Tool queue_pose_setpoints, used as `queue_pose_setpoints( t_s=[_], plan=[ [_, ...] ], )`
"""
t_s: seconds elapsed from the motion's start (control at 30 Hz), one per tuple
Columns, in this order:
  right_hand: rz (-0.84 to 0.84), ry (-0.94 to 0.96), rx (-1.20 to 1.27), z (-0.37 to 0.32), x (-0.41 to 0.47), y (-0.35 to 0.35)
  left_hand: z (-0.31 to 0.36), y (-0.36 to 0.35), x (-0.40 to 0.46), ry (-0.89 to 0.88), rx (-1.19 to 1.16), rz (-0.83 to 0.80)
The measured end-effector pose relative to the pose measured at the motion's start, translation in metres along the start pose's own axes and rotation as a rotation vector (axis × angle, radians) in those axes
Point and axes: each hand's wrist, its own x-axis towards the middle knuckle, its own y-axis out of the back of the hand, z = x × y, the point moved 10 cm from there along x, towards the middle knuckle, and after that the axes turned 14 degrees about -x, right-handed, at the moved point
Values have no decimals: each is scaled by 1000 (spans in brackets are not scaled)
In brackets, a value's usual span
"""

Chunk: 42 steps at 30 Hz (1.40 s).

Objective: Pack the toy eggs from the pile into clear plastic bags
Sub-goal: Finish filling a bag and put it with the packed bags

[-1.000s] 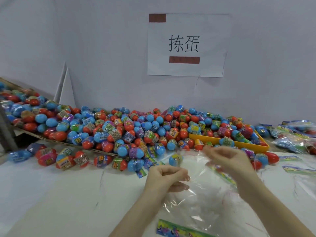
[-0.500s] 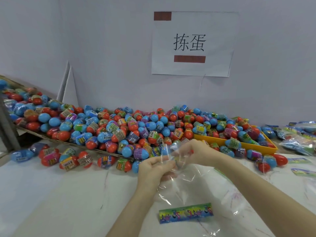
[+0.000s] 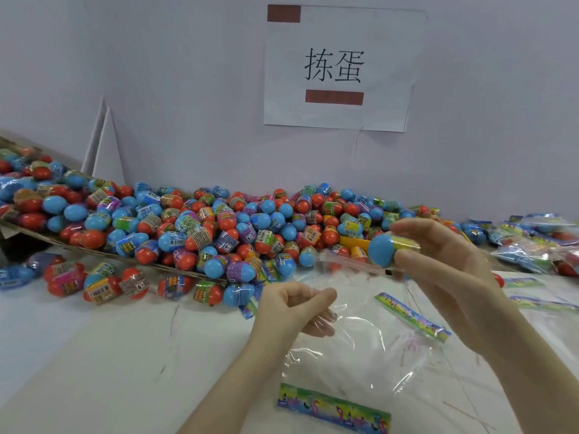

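Head view: right hand (image 3: pixel 445 264) now grips a blurred, seemingly blue egg (image 3: pixel 383 250) at the bag (image 3: pixel 354 349) mouth pinched by left hand (image 3: pixel 293 305), ready for insertion.

Even, bright, soft-shadowed light; glare on the clear bag (image 3: pixel 360 346); wide-angle bending and blur at edges.

We see only the blue end of the toy egg (image 3: pixel 380 248); the right hand's (image 3: pixel 445 270) fingers (image 3: pixel 416 228) cover the rest, and motion blurs its label. The clear bag (image 3: pixel 354 349) hides part of the left hand's (image 3: pixel 288 308) fingers (image 3: pixel 322 321) behind its film. Beyond the right fingers, the filled bags (image 3: pixel 532 242) are blurred and cut by the edge. The yellow tray (image 3: pixel 355 243) lies mostly buried.
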Motion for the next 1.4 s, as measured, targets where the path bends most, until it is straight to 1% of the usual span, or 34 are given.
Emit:
queue_pose_setpoints(
  t_s=[0.07,0.13,0.17,0.2,0.27,0.37,0.43,0.53,0.6,0.67,0.77,0.83,0.93,1.0,1.1,1.17,1.3,1.4],
  plan=[
    [-33,-3,-236,0,-5,-11,0,-6,-3,-8,18,-27],
    [45,-16,-483,6,-6,-11,2,-12,-5,-28,37,-58],
    [75,-18,-567,9,-7,-12,3,-15,-7,-38,50,-75],
    [86,-9,-638,11,-8,-14,4,-17,-8,-45,58,-90],
    [56,22,-774,14,-9,-19,5,-20,-9,-47,64,-111],
    [-15,63,-844,18,-10,-26,4,-23,-11,-38,72,-124],
    [-57,71,-801,20,-11,-30,3,-24,-12,-30,73,-126],
    [-130,14,-691,29,-13,-36,2,-25,-12,-33,97,-132],
    [-147,-17,-626,31,-13,-38,1,-22,-11,-34,99,-108],
    [-92,-19,-564,29,-11,-33,0,-17,-9,-33,79,-72],
    [97,-1,-481,19,-9,-11,-1,-15,-9,-38,59,-55],
    [187,-16,-414,16,-9,1,-1,-14,-8,-39,55,-51],
    [248,-65,-317,20,-9,12,0,-15,-9,-44,37,-47],
    [267,-150,-193,30,-10,18,0,-16,-9,-33,-9,-46],
    [207,-322,80,51,-10,16,0,-16,-8,-11,-82,-49],
    [150,-356,211,53,-11,10,0,-19,-9,-2,-117,-69],
    [78,-307,237,44,-12,2,0,-26,-12,33,-147,-125],
    [65,-261,188,39,-14,-4,-5,-35,-17,127,-205,-212]
  ],
)
